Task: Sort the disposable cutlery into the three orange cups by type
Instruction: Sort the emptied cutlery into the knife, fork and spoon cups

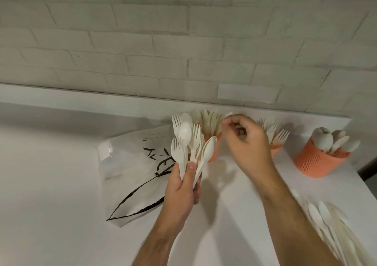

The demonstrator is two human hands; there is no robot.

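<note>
My left hand [184, 188] grips a bunch of white plastic forks and spoons [188, 141] by the handles, heads fanned upward. Behind the bunch stands an orange cup [214, 153] filled with knives [210, 121]. My right hand [244, 143] hovers over that cup, fingers curled, thumb and fingertips close together at a knife's tip; whether it pinches the knife is unclear. A second orange cup [275, 148] with forks [275, 131] sits mostly hidden behind my right hand. A third orange mesh cup [316, 161] at the right holds spoons [330, 140].
A crumpled white plastic bag [132, 163] with black lettering and black handles lies left of the cups on the white table [51, 184]. A pile of loose white knives [330, 225] lies at the table's right front. A white brick wall [183, 41] runs behind.
</note>
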